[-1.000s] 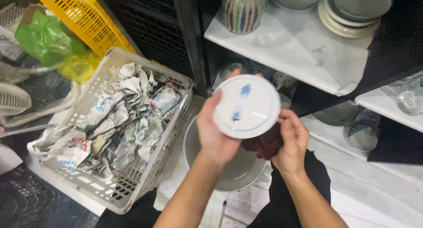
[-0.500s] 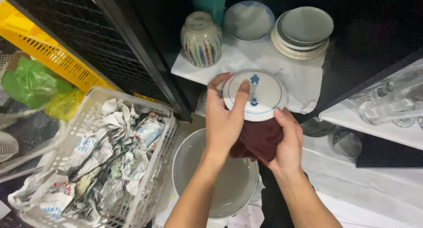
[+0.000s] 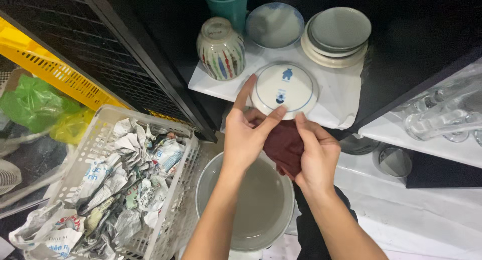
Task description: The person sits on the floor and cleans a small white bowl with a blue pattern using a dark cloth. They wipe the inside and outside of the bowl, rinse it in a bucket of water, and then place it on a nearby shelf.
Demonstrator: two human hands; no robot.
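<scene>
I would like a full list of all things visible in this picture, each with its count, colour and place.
small dish: 1, white with blue marks, upside down in the left hand, over the shelf edge
cloth: 1, dark red, under the dish, in the right hand
striped cup: 1, cream with coloured stripes, upside down on the shelf
teal cup: 1, behind the striped cup
bowl: 1, grey-blue, shelf back
plate stack: 1, grey and cream, shelf right
basin: 1, grey metal, below the hands
basket: 1, white, full of crumpled newspaper, left
yellow crate: 1, upper left
green bag: 1, far left
glasses: several, clear, right shelf
left hand: 1, holds the dish
right hand: 1, holds the cloth
</scene>
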